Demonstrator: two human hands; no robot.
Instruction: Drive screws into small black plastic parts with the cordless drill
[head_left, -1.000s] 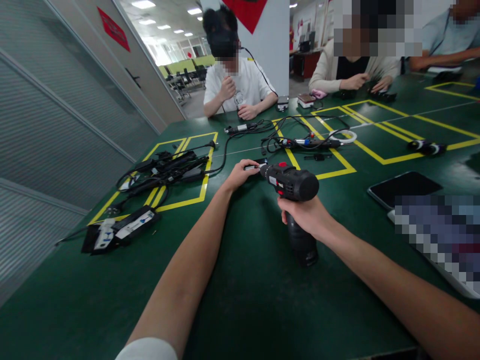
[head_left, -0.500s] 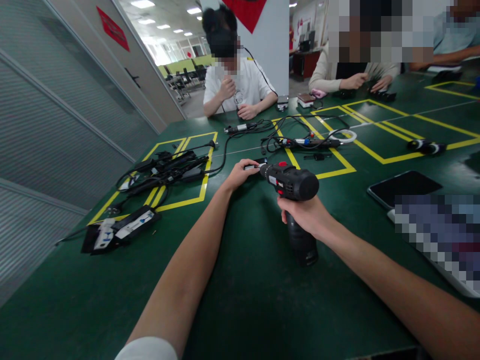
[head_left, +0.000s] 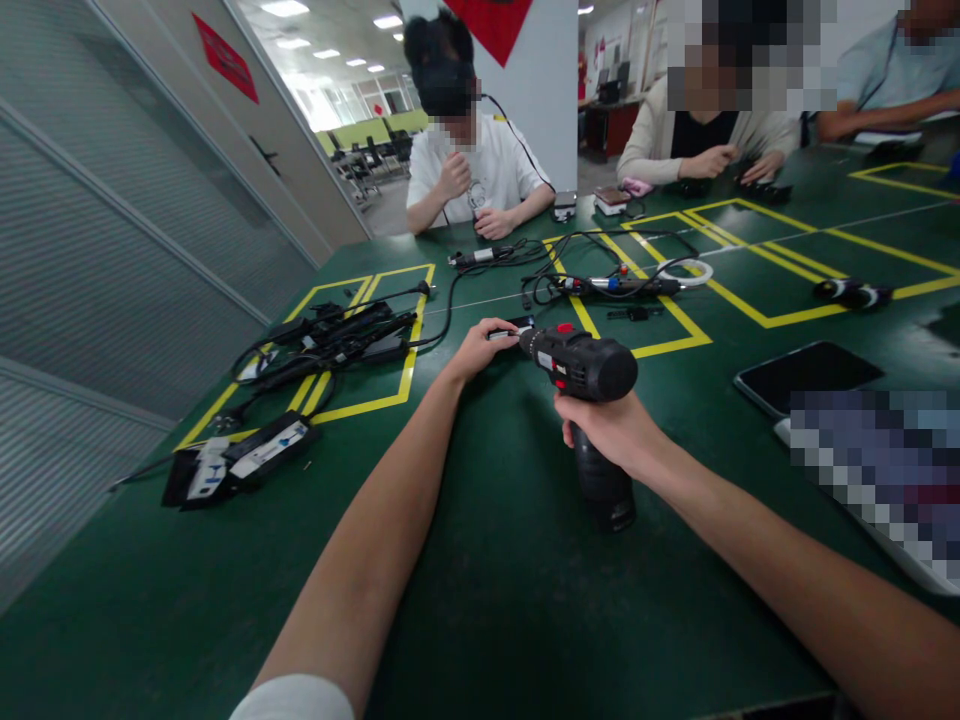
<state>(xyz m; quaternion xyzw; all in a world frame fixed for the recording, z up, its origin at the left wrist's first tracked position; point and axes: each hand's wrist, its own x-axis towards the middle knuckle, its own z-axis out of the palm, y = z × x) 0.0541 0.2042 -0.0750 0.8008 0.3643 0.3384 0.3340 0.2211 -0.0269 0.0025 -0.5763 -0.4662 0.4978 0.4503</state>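
Both hands [head_left: 478, 352] [head_left: 611, 430] and the drill [head_left: 581, 362] have stayed put.

Open desk [head_left: 510, 610] lies between the arms [head_left: 405, 510]. Tangled cables [head_left: 360, 335] block the left, the drill [head_left: 585, 365] fills the middle, and a phone [head_left: 810, 378] obstructs the right.

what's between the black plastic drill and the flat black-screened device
In the head view, only bare green tabletop shows between the drill and the flat device.

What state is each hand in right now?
Left hand: fingers at a small dark part; whether gripped, cannot be told.
Right hand: closed, holding the drill.
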